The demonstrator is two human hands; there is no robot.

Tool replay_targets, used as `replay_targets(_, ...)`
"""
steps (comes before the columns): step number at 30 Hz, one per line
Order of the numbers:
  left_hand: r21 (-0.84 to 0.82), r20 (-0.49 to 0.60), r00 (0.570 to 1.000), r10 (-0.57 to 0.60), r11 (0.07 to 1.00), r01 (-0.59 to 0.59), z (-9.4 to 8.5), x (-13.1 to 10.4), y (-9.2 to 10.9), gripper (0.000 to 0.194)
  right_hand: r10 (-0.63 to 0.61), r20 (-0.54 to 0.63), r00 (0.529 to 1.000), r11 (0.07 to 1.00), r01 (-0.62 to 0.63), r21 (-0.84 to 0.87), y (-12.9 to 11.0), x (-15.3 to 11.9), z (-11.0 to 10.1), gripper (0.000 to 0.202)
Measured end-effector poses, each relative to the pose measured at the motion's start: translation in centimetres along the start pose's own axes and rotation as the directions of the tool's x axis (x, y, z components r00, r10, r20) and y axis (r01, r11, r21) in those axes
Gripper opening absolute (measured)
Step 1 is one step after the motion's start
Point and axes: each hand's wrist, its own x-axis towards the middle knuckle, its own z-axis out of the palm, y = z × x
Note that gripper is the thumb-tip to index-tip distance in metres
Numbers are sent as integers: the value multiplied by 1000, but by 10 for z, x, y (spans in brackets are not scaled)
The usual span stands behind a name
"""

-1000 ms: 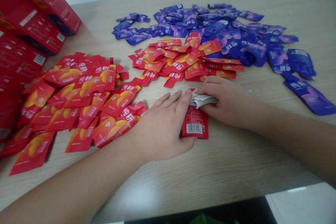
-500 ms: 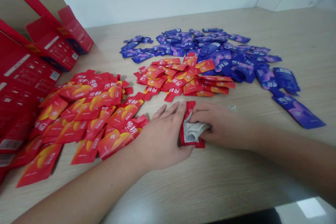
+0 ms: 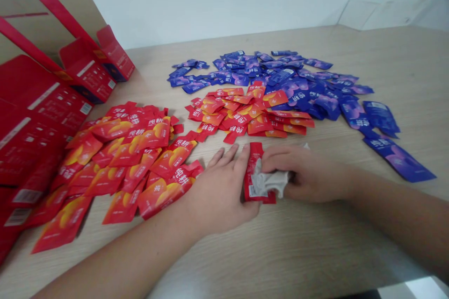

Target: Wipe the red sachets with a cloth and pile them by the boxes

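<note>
The left hand (image 3: 224,191) lies flat on the table (image 3: 280,252), palm down, fingers stretched and slightly spread. Its thumb side rests against the left edge of a red sachet (image 3: 253,173), pinning it rather than gripping it. The right hand (image 3: 308,175) lies just to the right, fingers curled around a white cloth (image 3: 270,182) and closed on it. The cloth is crumpled and pressed onto the sachet's lower half. The sachet lies between the two hands, flat on the table, long side pointing away from the person. Its red top shows above the cloth, and a white label patch shows at its lower left corner.

Left of the left hand spreads a loose red heap (image 3: 133,159) of sachets with orange prints, overlapping one another; its nearest pieces touch the left wrist and the heel of the hand. Farther left stand opened red boxes (image 3: 45,103), flaps up, with more stacked at the table's edge. Just beyond both hands lies a smaller red pile (image 3: 245,112), near the fingertips but apart from them. Behind it and off to the right of the right hand spreads a wide blue heap (image 3: 301,84) of sachets. A few blue strays lie alone on the wood beyond the right forearm. Both forearms rest low over the near part of the table.
</note>
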Motion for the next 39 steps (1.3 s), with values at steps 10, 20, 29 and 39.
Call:
replay_targets(10, -25, -16, 999, 51, 998, -51, 0, 1, -2, 106, 268, -127, 955, 919, -293, -264, 16, 14, 7, 24)
replay_targets(20, 62, 28, 978, 205, 976, -207, 0, -12, 13, 62, 298, -317, 901, 879, -388, -277, 34, 13, 6, 22)
replay_targets(29, 445, 47, 989, 137, 884, -143, -10, -8, 19, 61, 360, -338, 870, 886, -431, -167, 32, 12, 4, 19)
replay_targets(39, -31, -382, 795, -471, 866, 498, -96, -21, -49, 31, 391, -356, 849, 882, -456, -119, 36, 10, 4, 16)
